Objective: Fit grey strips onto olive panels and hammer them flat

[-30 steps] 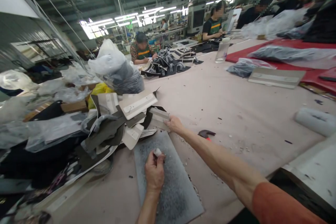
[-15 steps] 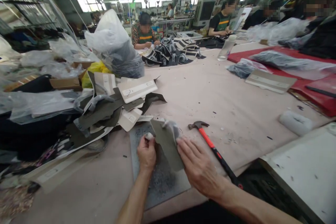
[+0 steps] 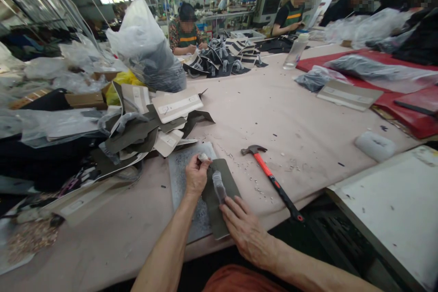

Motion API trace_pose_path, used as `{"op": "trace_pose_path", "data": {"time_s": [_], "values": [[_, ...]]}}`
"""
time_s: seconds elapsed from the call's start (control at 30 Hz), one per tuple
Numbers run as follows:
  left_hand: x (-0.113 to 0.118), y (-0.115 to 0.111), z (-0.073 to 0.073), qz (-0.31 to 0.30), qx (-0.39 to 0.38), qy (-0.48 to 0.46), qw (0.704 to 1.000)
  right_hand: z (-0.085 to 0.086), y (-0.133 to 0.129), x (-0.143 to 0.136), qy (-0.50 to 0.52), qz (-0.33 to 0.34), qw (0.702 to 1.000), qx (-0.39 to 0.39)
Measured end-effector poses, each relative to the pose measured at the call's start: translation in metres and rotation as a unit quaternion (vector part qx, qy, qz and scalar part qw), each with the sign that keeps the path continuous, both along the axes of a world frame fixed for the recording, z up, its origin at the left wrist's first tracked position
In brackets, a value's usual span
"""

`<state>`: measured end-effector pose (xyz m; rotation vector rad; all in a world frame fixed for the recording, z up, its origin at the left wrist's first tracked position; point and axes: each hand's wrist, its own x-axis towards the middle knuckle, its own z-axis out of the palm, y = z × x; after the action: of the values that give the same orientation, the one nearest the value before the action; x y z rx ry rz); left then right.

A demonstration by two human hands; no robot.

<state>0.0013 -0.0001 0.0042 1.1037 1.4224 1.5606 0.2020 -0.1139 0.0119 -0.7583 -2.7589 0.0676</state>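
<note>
On a grey speckled board [image 3: 181,175] lies a dark olive panel [image 3: 215,207]. A plastic-wrapped strap, like a handle [image 3: 219,185], runs along the panel's upper face. My right hand [image 3: 248,230] rests on the panel's right side, fingers stretched out flat, their tips by the strap's lower end. At the panel's upper left, my left hand [image 3: 196,175] is closed, with a small whitish lump [image 3: 202,157] at its fingertips; what the lump is I cannot make out. To the right lies a claw hammer [image 3: 270,178] with a red and black handle, touched by neither hand.
Olive and beige panels [image 3: 174,107] are heaped at the left, before a large plastic bag [image 3: 147,50]. Small bits lie scattered around the hammer. A bottle [image 3: 294,52] and red sheets [image 3: 393,82] are farther right. Co-workers sit across the table. A white surface [image 3: 393,210] stands at the right.
The panel, tilted up half a second ago, now lies flat on the board with its strap facing up. My right hand has gone from its raised edge to its top; the left remains closed near its upper end.
</note>
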Motion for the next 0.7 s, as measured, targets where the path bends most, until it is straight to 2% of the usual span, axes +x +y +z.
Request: {"op": "trace_pose_path", "data": {"time_s": [0.1, 0.23, 0.3, 0.4, 0.47, 0.53, 0.7], "values": [[0.003, 0.004, -0.003, -0.043, -0.018, -0.018, 0.999, 0.005, -0.003, 0.002, 0.016, 0.002, 1.0, -0.018], [0.001, 0.004, -0.01, -0.048, -0.034, -0.032, 0.998, 0.026, 0.006, 0.007, 0.104, -0.001, 0.987, -0.121], [0.0, 0.003, -0.012, -0.049, -0.04, -0.029, 0.998, 0.036, 0.02, 0.008, 0.178, -0.05, 0.97, -0.156], [-0.001, 0.005, -0.013, -0.048, -0.049, -0.029, 0.997, 0.043, 0.048, -0.002, 0.261, -0.18, 0.93, -0.187], [0.0, 0.005, -0.012, -0.048, -0.054, -0.036, 0.997, 0.042, 0.063, -0.016, 0.259, -0.218, 0.911, -0.234], [0.0, 0.005, -0.01, -0.049, -0.058, -0.04, 0.996, 0.036, 0.07, -0.03, 0.228, -0.223, 0.911, -0.262], [0.001, 0.005, -0.005, -0.053, -0.054, -0.028, 0.997, 0.016, 0.063, -0.05, 0.196, -0.245, 0.929, -0.198]]}}
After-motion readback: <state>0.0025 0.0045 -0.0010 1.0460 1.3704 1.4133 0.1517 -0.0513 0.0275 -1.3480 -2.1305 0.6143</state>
